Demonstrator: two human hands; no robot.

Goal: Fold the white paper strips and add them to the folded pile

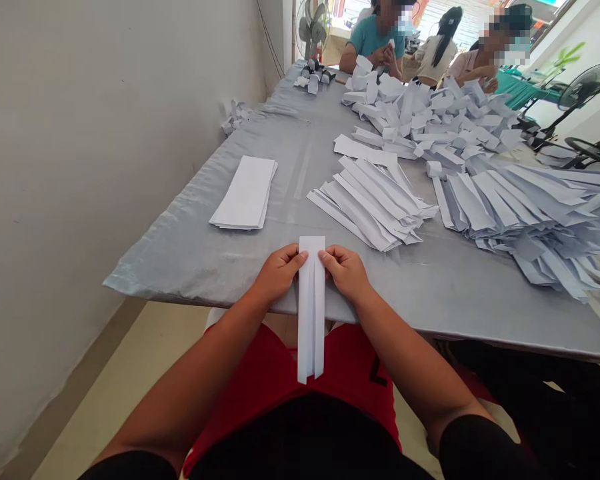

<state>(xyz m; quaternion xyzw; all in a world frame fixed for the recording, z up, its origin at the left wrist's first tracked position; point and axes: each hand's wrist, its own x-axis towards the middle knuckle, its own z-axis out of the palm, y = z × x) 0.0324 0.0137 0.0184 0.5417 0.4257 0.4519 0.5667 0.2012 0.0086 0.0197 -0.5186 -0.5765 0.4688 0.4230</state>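
both forearms stretch forward, converging at near edge of grey-covered table point(180, 260). left hand point(279, 272) and right hand point(349, 272) face each other, thumbs on top, other fingers curled, mostly hidden; each pinches one long side of folded white paper strip point(305, 310) near its far end. strip's near end extends past table edge, above red garment point(350, 373). paper stack point(245, 192) lies ahead, left of hands.
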